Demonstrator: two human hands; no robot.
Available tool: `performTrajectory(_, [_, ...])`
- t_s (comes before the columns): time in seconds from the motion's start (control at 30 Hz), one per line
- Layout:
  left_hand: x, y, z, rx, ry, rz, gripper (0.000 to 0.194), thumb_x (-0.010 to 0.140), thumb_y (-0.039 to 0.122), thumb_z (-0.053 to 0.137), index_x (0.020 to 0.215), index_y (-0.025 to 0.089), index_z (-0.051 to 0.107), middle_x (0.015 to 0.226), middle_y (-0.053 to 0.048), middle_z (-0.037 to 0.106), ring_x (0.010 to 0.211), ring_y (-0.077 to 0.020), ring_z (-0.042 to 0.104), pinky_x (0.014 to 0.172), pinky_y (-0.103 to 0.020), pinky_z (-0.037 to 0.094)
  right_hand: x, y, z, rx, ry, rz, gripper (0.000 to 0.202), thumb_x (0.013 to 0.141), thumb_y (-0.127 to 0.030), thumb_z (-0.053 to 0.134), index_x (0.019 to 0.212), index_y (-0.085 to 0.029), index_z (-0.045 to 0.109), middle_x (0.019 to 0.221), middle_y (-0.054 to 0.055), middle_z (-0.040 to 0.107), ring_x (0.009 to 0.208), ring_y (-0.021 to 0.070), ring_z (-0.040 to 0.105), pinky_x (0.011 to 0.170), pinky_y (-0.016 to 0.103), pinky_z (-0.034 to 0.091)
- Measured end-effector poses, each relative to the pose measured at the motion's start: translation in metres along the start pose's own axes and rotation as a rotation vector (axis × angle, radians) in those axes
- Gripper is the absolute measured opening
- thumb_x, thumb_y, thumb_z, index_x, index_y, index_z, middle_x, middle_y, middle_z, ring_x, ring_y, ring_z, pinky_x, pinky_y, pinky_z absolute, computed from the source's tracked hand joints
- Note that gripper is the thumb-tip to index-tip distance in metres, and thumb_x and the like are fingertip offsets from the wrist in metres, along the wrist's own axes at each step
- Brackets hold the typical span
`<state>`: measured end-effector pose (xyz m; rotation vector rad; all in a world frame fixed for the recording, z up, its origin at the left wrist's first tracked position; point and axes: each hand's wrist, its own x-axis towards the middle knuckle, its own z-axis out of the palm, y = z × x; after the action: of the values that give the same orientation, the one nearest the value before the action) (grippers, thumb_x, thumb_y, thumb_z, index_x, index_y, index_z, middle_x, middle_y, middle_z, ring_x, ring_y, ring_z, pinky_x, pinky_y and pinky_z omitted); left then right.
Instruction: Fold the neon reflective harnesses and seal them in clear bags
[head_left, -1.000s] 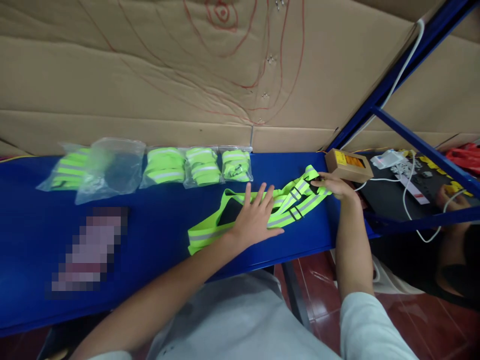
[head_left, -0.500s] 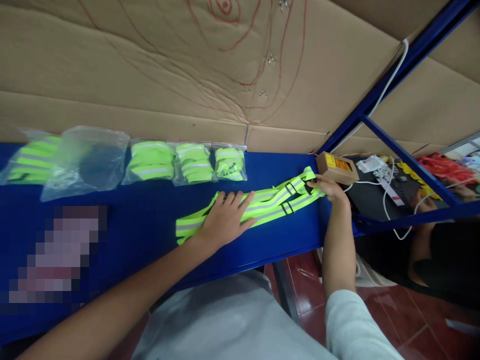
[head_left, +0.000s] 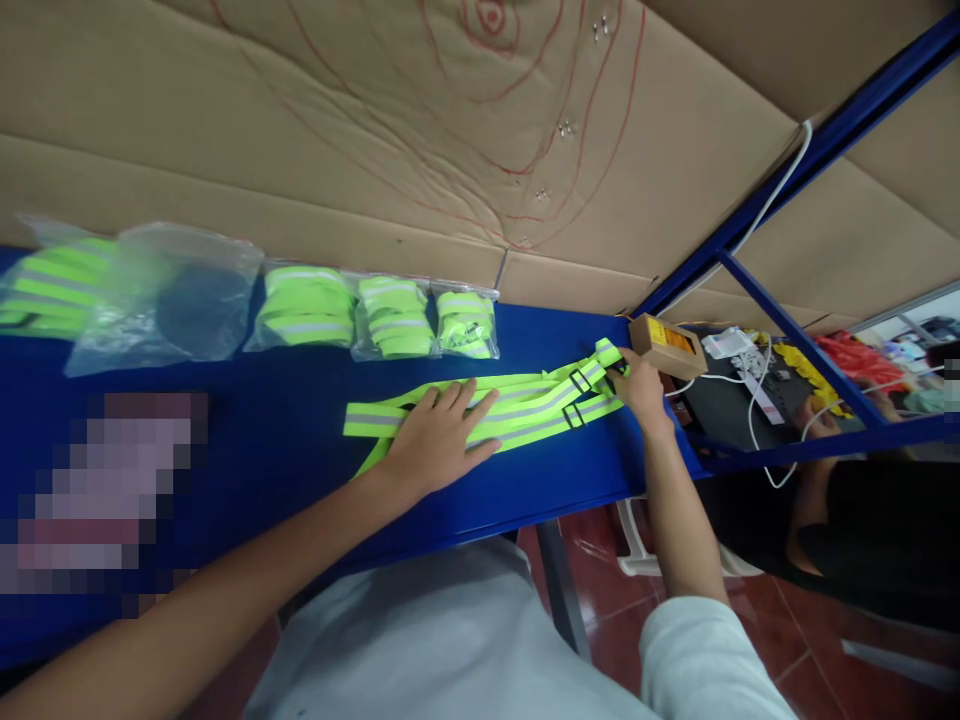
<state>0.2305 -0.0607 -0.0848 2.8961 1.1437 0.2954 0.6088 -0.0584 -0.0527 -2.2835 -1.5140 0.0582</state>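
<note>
Head view: long lime-yellow reflective straps (head_left: pixel 517 408) are laid lengthwise on the blue table (head_left: pixel 544 325), left of the cardboard box (head_left: pixel 667 347) and slightly nearer the wearer. Gathered right end seen just beside the box, folded left end well away from it.

Left hand (head_left: pixel 435 435) spread flat over the straps towards the end farther from the box; nothing gripped, webbing only pressed. Right hand (head_left: pixel 639 385) closed on the gathered end, just in front of the box; exact finger placement cannot be told, being partly hidden.

Handling, as judged: light, limp, not fragile; layers liable to slip over one another or twist. Best held across all layers at the gathered end, with the middle flattened by a palm. Snagging possible at the two black buckles (head_left: pixel 580 381) (head_left: pixel 573 415).

Bagged bundles (head_left: pixel 309 310) (head_left: pixel 395 318) (head_left: pixel 466 325) lined up left of the box, along the back; large clear bag (head_left: pixel 210 310) farther left. Rightward reach is hemmed in by the box, with white cable (head_left: pixel 752 400) and blue frame (head_left: pixel 795 340) beyond it. Co-worker's hand (head_left: pixel 819 418) noted farther right of the box.
</note>
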Motion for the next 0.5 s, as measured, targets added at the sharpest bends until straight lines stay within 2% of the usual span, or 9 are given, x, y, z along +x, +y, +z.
performTrajectory(0.1, [-0.003, 0.000, 0.000, 0.008, -0.006, 0.008, 0.062, 0.107, 0.050, 0.038, 0.160, 0.020, 0.042, 0.163, -0.020, 0.042, 0.146, -0.0376, 0.046, 0.117, -0.057, 0.038, -0.023, -0.018, 0.014, -0.145, 0.065, -0.102, 0.053, 0.095, -0.017, 0.047, 0.146, -0.021, 0.059, 0.127, 0.018, 0.069, 0.115, 0.0350, 0.061, 0.096, 0.046, 0.044])
performTrajectory(0.23, [-0.012, -0.003, 0.005, -0.015, -0.036, -0.011, 0.061, 0.108, 0.050, 0.035, 0.162, 0.023, 0.035, 0.170, -0.016, 0.029, 0.155, -0.0364, 0.034, 0.122, -0.069, 0.024, -0.050, -0.026, 0.026, -0.255, 0.045, -0.259, 0.059, 0.099, -0.014, 0.034, 0.155, -0.023, 0.051, 0.145, 0.015, 0.062, 0.124, 0.0359, 0.055, 0.103, 0.051, 0.040])
performTrajectory(0.3, [-0.016, -0.004, 0.006, -0.038, -0.041, -0.029, 0.063, 0.107, 0.053, 0.036, 0.163, 0.023, 0.034, 0.171, -0.015, 0.026, 0.157, -0.0357, 0.029, 0.124, -0.070, 0.020, -0.060, -0.025, 0.025, -0.290, 0.019, -0.315, 0.057, 0.102, -0.019, 0.033, 0.157, -0.023, 0.048, 0.151, 0.013, 0.058, 0.126, 0.0361, 0.053, 0.104, 0.052, 0.040])
performTrajectory(0.37, [-0.019, -0.004, 0.006, -0.054, -0.029, -0.051, 0.064, 0.107, 0.054, 0.037, 0.162, 0.021, 0.037, 0.171, -0.016, 0.026, 0.158, -0.0355, 0.030, 0.126, -0.068, 0.019, -0.067, -0.024, 0.022, -0.254, -0.012, -0.350, 0.055, 0.105, -0.031, 0.037, 0.158, -0.024, 0.047, 0.155, 0.012, 0.054, 0.131, 0.0374, 0.049, 0.107, 0.054, 0.039])
performTrajectory(0.43, [-0.020, -0.004, 0.006, -0.068, -0.011, -0.064, 0.064, 0.107, 0.053, 0.037, 0.160, 0.019, 0.040, 0.170, -0.017, 0.027, 0.157, -0.0357, 0.032, 0.126, -0.067, 0.020, -0.070, -0.022, 0.018, -0.167, -0.038, -0.354, 0.054, 0.105, -0.042, 0.039, 0.155, -0.026, 0.051, 0.157, 0.010, 0.052, 0.135, 0.0378, 0.046, 0.111, 0.055, 0.037])
performTrajectory(0.5, [-0.020, -0.003, 0.005, -0.082, -0.002, -0.065, 0.064, 0.106, 0.054, 0.037, 0.160, 0.019, 0.041, 0.170, -0.017, 0.028, 0.156, -0.0358, 0.033, 0.126, -0.067, 0.020, -0.067, -0.020, 0.015, -0.080, -0.054, -0.333, 0.050, 0.106, -0.043, 0.037, 0.147, -0.026, 0.060, 0.152, 0.010, 0.056, 0.135, 0.0349, 0.047, 0.113, 0.054, 0.037])
